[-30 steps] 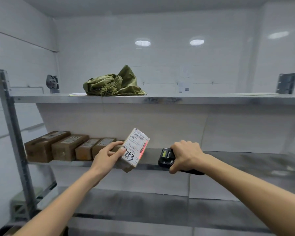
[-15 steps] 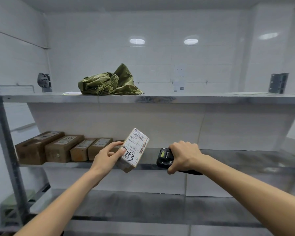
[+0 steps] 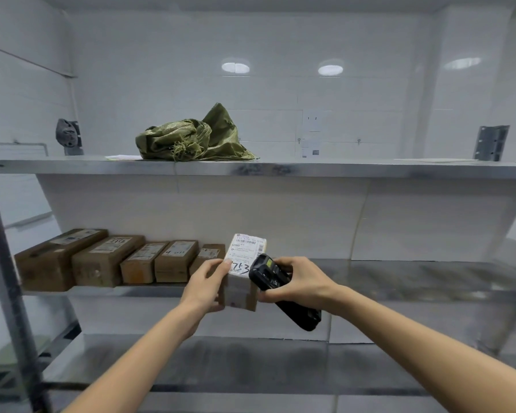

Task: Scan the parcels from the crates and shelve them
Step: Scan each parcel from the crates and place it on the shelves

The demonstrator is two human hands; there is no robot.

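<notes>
The left hand [image 3: 205, 286] has its fingers and thumb wrapped round the left side of a small parcel [image 3: 242, 272], thumb lying on the white label by the handwritten digits (they read something like 753). The right hand [image 3: 301, 283] has its fingers curled round a black handheld scanner [image 3: 276, 286], whose head with a small lit screen touches or overlaps the parcel's right edge, while its tail slants down and to the right below the wrist; the right thumb seems to press the parcel's lower right corner, though I cannot tell for sure. The parcel stands upright, held at the front edge of the middle shelf [image 3: 399, 281], just right of a row of five brown cardboard boxes [image 3: 108, 260] that sit side by side on that shelf, labels facing up. Both bare forearms reach in from the bottom of the view. On the top shelf [image 3: 310, 169] lies a crumpled green woven sack [image 3: 191, 138], with a sheet of paper [image 3: 122, 157] just to its left. A grey metal upright [image 3: 3, 263] carries the shelves on the left, and white tiled wall [image 3: 280, 93] stands behind.
</notes>
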